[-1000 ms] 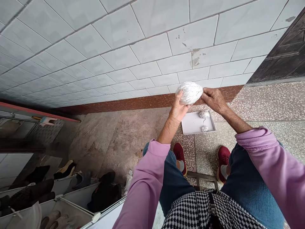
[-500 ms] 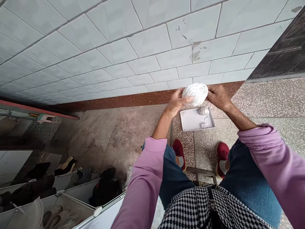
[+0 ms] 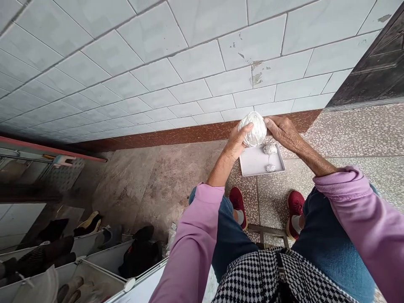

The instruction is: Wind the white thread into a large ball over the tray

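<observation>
A large ball of white yarn (image 3: pixel 256 131) is held up in front of the wall. My left hand (image 3: pixel 237 141) grips it from the left, with the thumb laid across its front. At its right side, the fingers of my right hand (image 3: pixel 279 128) are pinched together against the yarn; the strand between them is too fine to make out. Below the ball, a shallow white tray (image 3: pixel 254 162) lies on the floor. Inside it, on the right, are two small white yarn balls, an upper one (image 3: pixel 269 149) and a lower one (image 3: pixel 270 168).
A white tiled wall (image 3: pixel 189 63) rises just past my hands, with a dark door (image 3: pixel 375 63) to the right. My red shoes (image 3: pixel 238 206) stand either side of the tray's near edge. At lower left is a shoe rack (image 3: pixel 107 261) holding several shoes.
The yarn ball has turned from lying sideways to more upright and shifted slightly left. My left thumb has come up across its front, and my right hand has moved left along with it.
</observation>
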Demonstrator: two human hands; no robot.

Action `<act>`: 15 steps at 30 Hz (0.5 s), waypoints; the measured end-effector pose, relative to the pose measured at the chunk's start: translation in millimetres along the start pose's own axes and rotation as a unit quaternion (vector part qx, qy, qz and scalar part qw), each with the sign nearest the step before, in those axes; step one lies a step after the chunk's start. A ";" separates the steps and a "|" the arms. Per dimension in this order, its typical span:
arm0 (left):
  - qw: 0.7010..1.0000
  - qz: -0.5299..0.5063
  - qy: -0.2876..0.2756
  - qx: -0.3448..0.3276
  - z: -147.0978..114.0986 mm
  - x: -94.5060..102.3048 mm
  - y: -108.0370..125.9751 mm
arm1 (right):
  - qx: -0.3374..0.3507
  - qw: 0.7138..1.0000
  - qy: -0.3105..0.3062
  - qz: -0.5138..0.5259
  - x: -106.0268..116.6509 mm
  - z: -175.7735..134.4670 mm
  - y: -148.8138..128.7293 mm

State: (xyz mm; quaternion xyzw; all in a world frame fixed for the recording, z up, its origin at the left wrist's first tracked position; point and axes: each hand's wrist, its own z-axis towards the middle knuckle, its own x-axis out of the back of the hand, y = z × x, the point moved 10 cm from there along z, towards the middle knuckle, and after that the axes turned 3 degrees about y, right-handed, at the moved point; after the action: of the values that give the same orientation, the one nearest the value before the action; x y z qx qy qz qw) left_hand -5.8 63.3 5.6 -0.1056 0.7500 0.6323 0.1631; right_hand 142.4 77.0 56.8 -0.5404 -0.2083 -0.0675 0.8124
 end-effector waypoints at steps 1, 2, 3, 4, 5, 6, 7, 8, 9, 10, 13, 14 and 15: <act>1.000 0.000 0.012 -0.009 0.0 1.1 2.1 | 0.003 1.000 -0.014 -0.004 -4.4 -0.7 0.9; 0.999 0.002 0.026 -0.020 0.0 3.2 4.3 | 0.003 1.000 -0.031 -0.007 -8.8 -1.5 2.6; 0.999 0.003 0.036 -0.027 0.3 5.3 6.1 | 0.000 0.999 -0.046 -0.008 -12.6 -2.2 4.3; 0.999 -0.001 0.036 -0.029 0.8 6.1 7.1 | -0.006 0.998 -0.059 -0.005 -15.1 -3.0 5.8; 0.999 -0.013 0.024 -0.028 1.5 5.3 7.7 | -0.015 0.997 -0.070 0.005 -16.4 -3.8 6.7; 0.999 -0.031 0.004 -0.024 2.1 3.2 8.7 | -0.027 0.996 -0.077 0.023 -16.2 -4.6 6.8; 0.998 -0.052 -0.020 -0.019 2.3 0.5 10.1 | -0.040 0.995 -0.081 0.048 -15.0 -5.4 5.9; 0.996 -0.074 -0.040 -0.015 2.0 -1.8 11.8 | -0.054 0.992 -0.084 0.078 -13.7 -6.4 4.3; 0.994 -0.093 -0.049 -0.010 1.5 -2.5 13.3 | -0.068 0.988 -0.088 0.110 -13.0 -7.5 2.5; 0.993 -0.108 -0.045 -0.005 1.0 -1.6 14.1 | -0.083 0.982 -0.093 0.144 -13.4 -8.7 1.0; 0.989 -0.146 -0.012 0.015 -1.6 -0.3 9.1 | -0.127 0.950 -0.109 0.263 -21.5 -11.6 1.3; 0.988 -0.154 -0.011 0.020 -2.6 -2.7 6.1 | -0.142 0.934 -0.114 0.306 -26.1 -12.3 3.4; 0.987 -0.158 -0.019 0.023 -3.6 -6.7 3.3 | -0.157 0.918 -0.122 0.344 -31.6 -13.2 6.1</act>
State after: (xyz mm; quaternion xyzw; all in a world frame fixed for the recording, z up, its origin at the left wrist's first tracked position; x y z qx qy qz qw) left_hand -1.2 60.0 11.7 -0.2069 0.7350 0.5830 0.2776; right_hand 119.4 63.9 34.2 -0.7035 -0.0944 0.2505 0.6583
